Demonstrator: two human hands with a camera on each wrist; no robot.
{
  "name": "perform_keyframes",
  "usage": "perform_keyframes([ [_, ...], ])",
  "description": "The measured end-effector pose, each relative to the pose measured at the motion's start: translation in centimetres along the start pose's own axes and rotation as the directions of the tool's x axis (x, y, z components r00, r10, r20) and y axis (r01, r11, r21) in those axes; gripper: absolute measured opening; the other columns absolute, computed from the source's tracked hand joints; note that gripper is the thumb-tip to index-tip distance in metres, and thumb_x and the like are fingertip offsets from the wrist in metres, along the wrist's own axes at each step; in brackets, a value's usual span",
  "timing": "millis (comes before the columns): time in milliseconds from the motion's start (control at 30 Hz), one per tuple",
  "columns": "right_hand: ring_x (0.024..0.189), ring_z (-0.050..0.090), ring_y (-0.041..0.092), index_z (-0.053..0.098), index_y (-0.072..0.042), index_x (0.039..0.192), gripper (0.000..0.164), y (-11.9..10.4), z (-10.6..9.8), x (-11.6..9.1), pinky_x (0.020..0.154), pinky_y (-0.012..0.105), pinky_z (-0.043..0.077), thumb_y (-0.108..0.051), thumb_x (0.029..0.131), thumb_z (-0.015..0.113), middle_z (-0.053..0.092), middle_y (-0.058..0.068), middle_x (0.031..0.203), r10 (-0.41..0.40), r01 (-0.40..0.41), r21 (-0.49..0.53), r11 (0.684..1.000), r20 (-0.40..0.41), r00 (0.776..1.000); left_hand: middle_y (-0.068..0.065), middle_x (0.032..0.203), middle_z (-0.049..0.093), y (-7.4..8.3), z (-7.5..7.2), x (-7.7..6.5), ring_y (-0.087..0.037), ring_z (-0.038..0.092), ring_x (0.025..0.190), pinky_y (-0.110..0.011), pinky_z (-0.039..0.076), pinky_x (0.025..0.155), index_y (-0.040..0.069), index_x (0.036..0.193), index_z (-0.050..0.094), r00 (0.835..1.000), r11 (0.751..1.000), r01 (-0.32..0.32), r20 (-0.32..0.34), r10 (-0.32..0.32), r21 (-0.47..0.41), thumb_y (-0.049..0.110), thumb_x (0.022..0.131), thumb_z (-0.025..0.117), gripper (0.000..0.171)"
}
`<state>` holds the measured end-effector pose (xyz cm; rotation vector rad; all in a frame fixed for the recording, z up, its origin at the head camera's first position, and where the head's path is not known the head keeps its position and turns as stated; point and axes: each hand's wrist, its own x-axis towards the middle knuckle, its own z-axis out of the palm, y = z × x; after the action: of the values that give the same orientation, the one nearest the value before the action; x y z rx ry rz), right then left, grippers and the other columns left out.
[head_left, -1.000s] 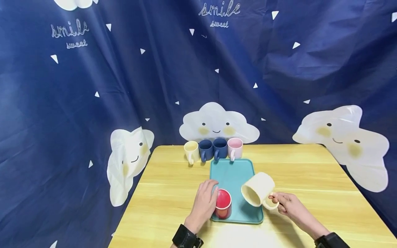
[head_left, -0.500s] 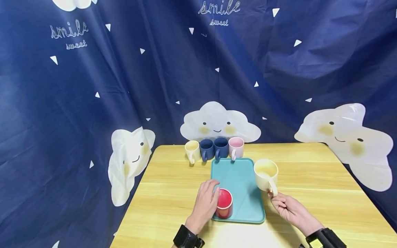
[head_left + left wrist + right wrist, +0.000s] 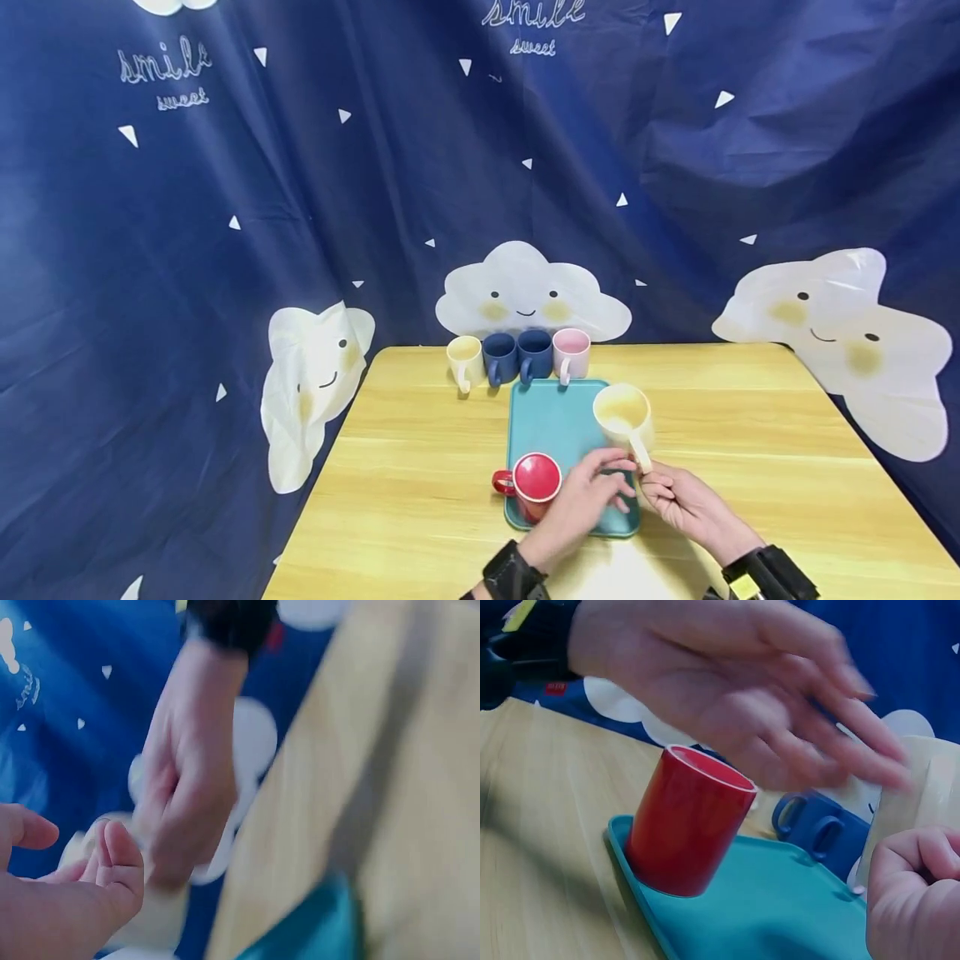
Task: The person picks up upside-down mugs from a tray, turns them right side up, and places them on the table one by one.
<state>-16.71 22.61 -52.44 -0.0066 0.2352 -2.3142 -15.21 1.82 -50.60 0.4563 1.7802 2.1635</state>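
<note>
Right hand (image 3: 690, 504) pinches handle (image 3: 641, 452) of held cream mug (image 3: 624, 417), mug just beyond fingers, raised over teal tray's (image 3: 550, 421) right side. Left hand (image 3: 588, 493) loosely spread, close by mug; contact cannot be told. Six mugs: held one, one red mug (image 3: 537, 477) on tray; behind, one cream mug (image 3: 465, 360), two navy mugs (image 3: 534, 354), one pink mug (image 3: 572, 352).
</note>
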Motion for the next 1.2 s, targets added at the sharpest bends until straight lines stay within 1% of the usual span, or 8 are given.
perform_keyframes([
  [133, 0.068, 0.028, 0.000, 0.046, 0.002, 0.107, 0.015, 0.3, 0.3, 0.2, 0.065, 0.010, 0.032, -0.003, 0.110, 0.033, 0.052, 0.005, 0.086, -0.050, 0.042, -0.122, 0.992, -0.056, 0.997, -0.016, 0.119, 0.062, -0.7, 2.6, 1.3, -0.015, 0.061, 0.087, -0.022, 0.053, 0.069, -0.009, 0.131, 0.056, 0.992, 0.927, 0.102, -0.036, -0.123, -0.360, 0.005, 0.104, 0.052, 0.032],
  [300, 0.069, 0.048, 0.000, 0.055, 0.005, 0.102, 0.032, 0.4, 0.4, 0.5, 0.070, 0.010, 0.048, -0.004, 0.111, 0.025, 0.063, 0.008, 0.089, -0.077, 0.060, -0.196, 0.979, -0.080, 0.994, -0.014, 0.107, 0.066, -0.6, 3.5, 2.7, -0.016, 0.066, 0.080, -0.021, 0.055, 0.069, -0.011, 0.119, 0.061, 0.990, 0.860, 0.088, -0.048, -0.129, -0.502, 0.008, 0.108, 0.046, 0.027],
  [600, 0.067, 0.038, 0.002, 0.031, -0.005, 0.113, 0.004, 0.2, 0.0, 1.2, 0.061, 0.011, 0.027, -0.003, 0.110, 0.028, 0.059, 0.014, 0.092, -0.150, 0.115, -0.210, 0.971, -0.161, 0.975, -0.008, 0.085, 0.060, -0.9, 3.6, 4.4, -0.006, 0.049, 0.061, -0.015, 0.040, 0.054, -0.018, 0.105, 0.062, 0.975, 0.907, 0.066, -0.167, -0.147, -0.415, 0.002, 0.105, 0.050, 0.024],
  [867, 0.079, 0.056, 0.005, 0.060, 0.000, 0.107, 0.037, 0.0, -0.7, 0.7, 0.065, 0.011, 0.040, -0.011, 0.113, 0.025, 0.067, 0.011, 0.096, -0.164, 0.105, -0.413, 0.905, -0.111, 0.980, -0.005, 0.081, 0.054, -1.2, 3.7, 4.5, -0.006, 0.040, 0.062, -0.016, 0.036, 0.055, -0.023, 0.109, 0.058, 0.968, 0.930, 0.092, -0.186, -0.167, -0.357, 0.003, 0.105, 0.049, 0.028],
  [933, 0.081, 0.061, 0.005, 0.064, -0.002, 0.105, 0.038, 0.0, -0.7, 0.7, 0.068, 0.012, 0.046, -0.012, 0.113, 0.028, 0.069, 0.007, 0.095, -0.210, 0.117, -0.526, 0.843, -0.122, 0.970, -0.004, 0.080, 0.053, -1.2, 3.7, 4.6, -0.006, 0.040, 0.063, -0.016, 0.036, 0.055, -0.023, 0.109, 0.058, 0.971, 0.935, 0.091, -0.179, -0.160, -0.344, 0.003, 0.105, 0.049, 0.028],
  [1000, 0.080, 0.063, 0.004, 0.068, -0.004, 0.103, 0.038, -0.1, -0.6, 0.7, 0.068, 0.013, 0.049, -0.015, 0.113, 0.032, 0.071, 0.002, 0.092, -0.288, 0.106, -0.669, 0.736, -0.168, 0.943, -0.004, 0.079, 0.052, -1.2, 3.7, 4.8, -0.007, 0.040, 0.063, -0.016, 0.038, 0.056, -0.024, 0.109, 0.057, 0.974, 0.940, 0.089, -0.168, -0.151, -0.328, 0.003, 0.105, 0.049, 0.028],
  [1100, 0.077, 0.063, 0.005, 0.069, -0.001, 0.103, 0.035, -0.1, -0.2, 0.9, 0.068, 0.016, 0.052, -0.019, 0.111, 0.041, 0.069, -0.001, 0.086, -0.457, 0.025, -0.871, 0.490, -0.232, 0.859, -0.003, 0.076, 0.051, -1.1, 3.6, 5.4, -0.007, 0.040, 0.062, -0.018, 0.038, 0.055, -0.025, 0.109, 0.056, 0.981, 0.951, 0.076, -0.147, -0.125, -0.298, 0.002, 0.105, 0.048, 0.029],
  [1200, 0.076, 0.061, 0.009, 0.067, 0.007, 0.112, 0.033, 0.1, 0.0, 1.0, 0.067, 0.021, 0.053, -0.020, 0.109, 0.048, 0.066, 0.003, 0.086, -0.625, -0.111, -0.974, 0.196, -0.211, 0.752, -0.002, 0.075, 0.053, -1.0, 3.4, 6.4, -0.006, 0.041, 0.062, -0.017, 0.037, 0.055, -0.025, 0.107, 0.056, 0.987, 0.966, 0.062, -0.128, -0.097, -0.252, 0.002, 0.105, 0.048, 0.028],
])
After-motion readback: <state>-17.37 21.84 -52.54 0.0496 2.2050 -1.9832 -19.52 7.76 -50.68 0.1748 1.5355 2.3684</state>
